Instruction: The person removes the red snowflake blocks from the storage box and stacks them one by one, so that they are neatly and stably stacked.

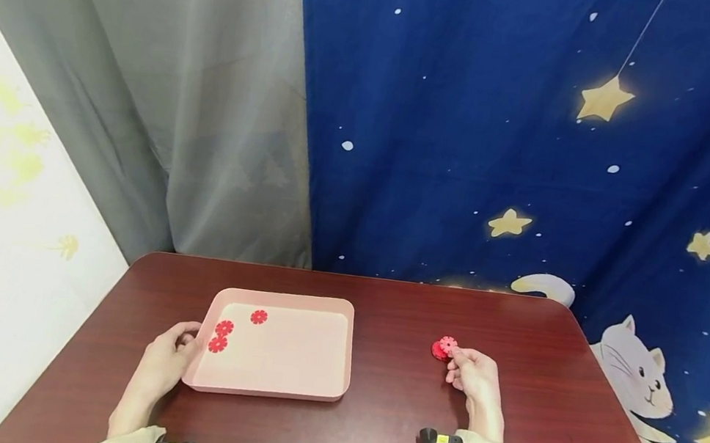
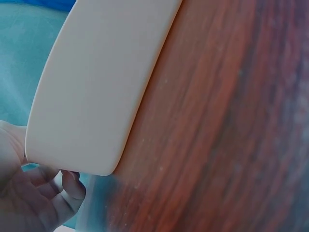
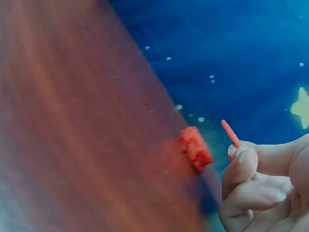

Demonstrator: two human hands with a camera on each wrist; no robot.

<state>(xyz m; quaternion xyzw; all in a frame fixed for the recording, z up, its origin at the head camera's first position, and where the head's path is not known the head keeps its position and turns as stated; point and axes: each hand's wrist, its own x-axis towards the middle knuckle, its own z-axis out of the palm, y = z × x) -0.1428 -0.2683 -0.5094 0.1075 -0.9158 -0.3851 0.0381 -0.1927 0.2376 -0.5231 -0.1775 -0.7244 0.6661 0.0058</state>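
A pink rectangular tray [image 1: 291, 361] lies on the left half of the table. At its left end my left hand [image 1: 165, 361] holds the rim; the left wrist view shows the thumb over the edge of the tray [image 2: 96, 92] and the fingers curled beside its outer wall. Over on the right, my right hand [image 1: 475, 378] pinches a thin red snowflake-shaped disc [image 3: 230, 132] between thumb and forefinger. Just beyond it stands a short stack of red discs [image 3: 195, 149] on the table, partly hidden in the head view by the held disc.
Three red discs lie inside the tray near its left end; two of them [image 1: 217, 343] touch or nearly touch, and the third [image 1: 259, 317] is by the back wall. Curtains [image 1: 413, 184] hang behind the table's far edge. Brown tabletop [image 1: 388, 388] stretches between tray and stack.
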